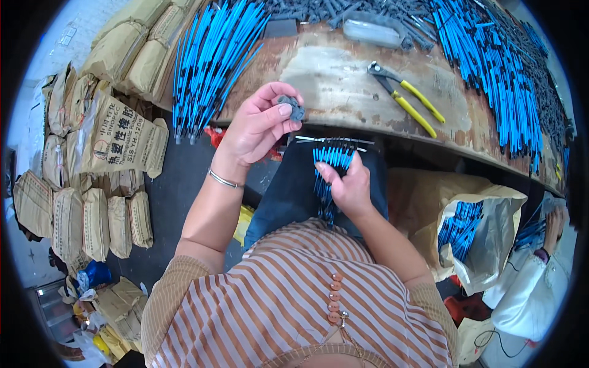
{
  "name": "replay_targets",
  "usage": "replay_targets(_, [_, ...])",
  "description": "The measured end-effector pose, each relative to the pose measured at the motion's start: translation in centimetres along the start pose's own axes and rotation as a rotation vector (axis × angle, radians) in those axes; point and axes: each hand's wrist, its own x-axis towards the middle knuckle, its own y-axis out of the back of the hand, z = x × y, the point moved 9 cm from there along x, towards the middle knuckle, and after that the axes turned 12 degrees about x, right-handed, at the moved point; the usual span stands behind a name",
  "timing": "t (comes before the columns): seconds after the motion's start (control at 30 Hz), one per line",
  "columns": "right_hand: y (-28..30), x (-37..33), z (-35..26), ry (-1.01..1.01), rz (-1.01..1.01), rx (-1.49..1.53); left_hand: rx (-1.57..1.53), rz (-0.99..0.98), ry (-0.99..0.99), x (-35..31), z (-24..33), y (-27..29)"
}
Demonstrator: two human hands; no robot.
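Note:
My left hand, raised at the near table edge, pinches a small cluster of dark grey plastic parts between thumb and fingers. Over my lap, my right hand is closed round a bundle of thin blue rods with black bits on them. The fist covers part of that bundle, and its lower end hangs down toward my shirt. Just beyond the bundle, a thin light-coloured bar lies crosswise by the table edge. Both hands are apart from each other.
Yellow-handled cutters lie on the worn wooden table. More blue rods stack at left and right; grey parts heap behind. A paper sack holds rods beside me. A co-worker's hand shows far right.

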Motion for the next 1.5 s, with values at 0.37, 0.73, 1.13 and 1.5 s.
replay_targets(0.37, [-0.2, -0.8, -0.7, 0.002, 0.025, 0.022, -0.084, -0.072, 0.071, -2.0, -2.6, -0.4])
replay_targets(0.73, [-0.1, -0.4, -0.6, -0.013, 0.01, 0.003, 0.018, -0.052, 0.072, -1.6, -2.8, -0.6])
replay_targets(1.13, [-0.1, -0.2, -0.4, 0.006, 0.034, -0.024, 0.047, -0.098, 0.056, -1.2, -2.8, -0.8])
replay_targets(1.5, [0.3, 0.2, 0.1, -0.006, 0.079, -0.01, 0.678, 0.091, -0.173, -2.8, -0.6, -2.7])
